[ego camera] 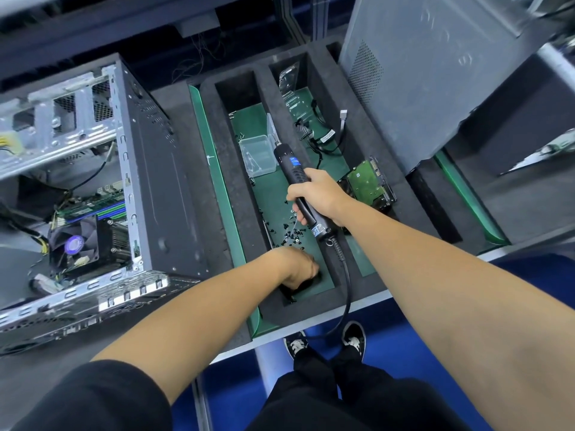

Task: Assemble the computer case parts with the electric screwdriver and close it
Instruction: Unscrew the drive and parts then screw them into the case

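From the head camera, the person is standing at a bench and looking down into a foam tray [273, 315] with green-floored slots. The right hand [314, 194] is wrapping fully around the driver [298, 178], holding it over the tray with the bit pointing away from the body and its cable [345, 284] trailing down off the bench edge. The left hand [298, 269] is reaching into the near end of the middle slot, knuckles up, fingers curled down and hidden; I cannot tell whether it is pinching anything. Loose screws [291, 234] are lying scattered on the green floor just beyond that hand, near a clear box [258, 155]. A drive [370, 181] is sitting in the next slot, just beside the right wrist.

The case [102, 188] is lying open on the left, well apart from both hands, with its fan [74, 244] and board showing. A grey panel [413, 76] is leaning upright behind the tray on the right.

The step seems to be picking up a screw. Doing it well likely means taking one screw by its head with fingertips, keeping the driver raised clear of the pile, minding the cable against the tray wall, and seating the screw squarely on the bit before moving across to the case.
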